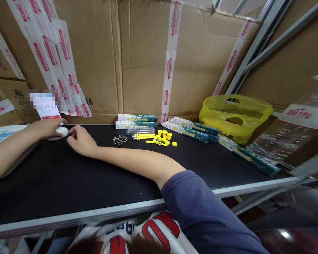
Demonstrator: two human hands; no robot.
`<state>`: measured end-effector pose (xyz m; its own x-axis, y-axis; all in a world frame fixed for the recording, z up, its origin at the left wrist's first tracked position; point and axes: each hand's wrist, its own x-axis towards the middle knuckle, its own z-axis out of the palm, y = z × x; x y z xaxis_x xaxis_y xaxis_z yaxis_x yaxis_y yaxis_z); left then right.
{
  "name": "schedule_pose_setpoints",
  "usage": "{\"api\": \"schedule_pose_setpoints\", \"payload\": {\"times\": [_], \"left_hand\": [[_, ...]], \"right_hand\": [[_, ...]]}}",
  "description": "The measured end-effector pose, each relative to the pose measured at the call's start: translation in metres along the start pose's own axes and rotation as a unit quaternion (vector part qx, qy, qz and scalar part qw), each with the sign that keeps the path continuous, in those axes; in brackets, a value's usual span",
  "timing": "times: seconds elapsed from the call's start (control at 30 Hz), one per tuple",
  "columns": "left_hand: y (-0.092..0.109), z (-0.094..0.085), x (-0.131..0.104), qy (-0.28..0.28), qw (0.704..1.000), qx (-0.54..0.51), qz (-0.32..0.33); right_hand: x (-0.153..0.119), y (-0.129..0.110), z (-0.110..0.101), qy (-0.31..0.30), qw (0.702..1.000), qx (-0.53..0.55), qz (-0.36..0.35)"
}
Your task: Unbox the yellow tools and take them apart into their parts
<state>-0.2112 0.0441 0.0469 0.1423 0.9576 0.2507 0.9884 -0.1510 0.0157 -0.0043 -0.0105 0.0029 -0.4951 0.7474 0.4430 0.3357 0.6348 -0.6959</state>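
Note:
My left hand (46, 128) is at the far left of the black tabletop, its fingers closed on a smooth white round object (62, 131) whose exact kind I cannot make out. Just right of it, my right hand (82, 141) has curled fingers with the tips close to that object. Whether those fingertips pinch anything is hidden. A phone (46, 106) with a lit screen leans against the cardboard behind my left hand.
Metal hooks (119, 140), clear tubes (140, 131) and small yellow plastic parts (160, 138) lie mid-table. Behind and right are several slim printed boxes (136, 125), a yellow plastic bag (214, 120) and a large clear bottle (278, 137). A cardboard wall (143, 70) backs the table.

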Motion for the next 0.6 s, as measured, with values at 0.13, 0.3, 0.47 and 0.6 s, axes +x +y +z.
{"api": "schedule_pose_setpoints", "payload": {"times": [0.13,0.3,0.47,0.6], "left_hand": [[0.035,0.005,-0.020,-0.048,0.985,-0.090,0.136],[0.028,0.015,-0.035,-0.055,0.971,-0.194,0.130],[0.018,0.021,-0.033,-0.101,0.949,-0.286,0.091],[0.031,0.014,-0.039,-0.118,0.937,-0.320,0.074]], "right_hand": [[-0.001,0.002,-0.003,-0.007,1.000,-0.028,0.009],[-0.006,-0.001,-0.006,0.007,0.996,-0.090,0.009],[-0.012,0.001,-0.015,0.039,0.982,-0.183,-0.027],[-0.008,0.006,-0.019,0.000,0.981,-0.194,-0.013]]}}
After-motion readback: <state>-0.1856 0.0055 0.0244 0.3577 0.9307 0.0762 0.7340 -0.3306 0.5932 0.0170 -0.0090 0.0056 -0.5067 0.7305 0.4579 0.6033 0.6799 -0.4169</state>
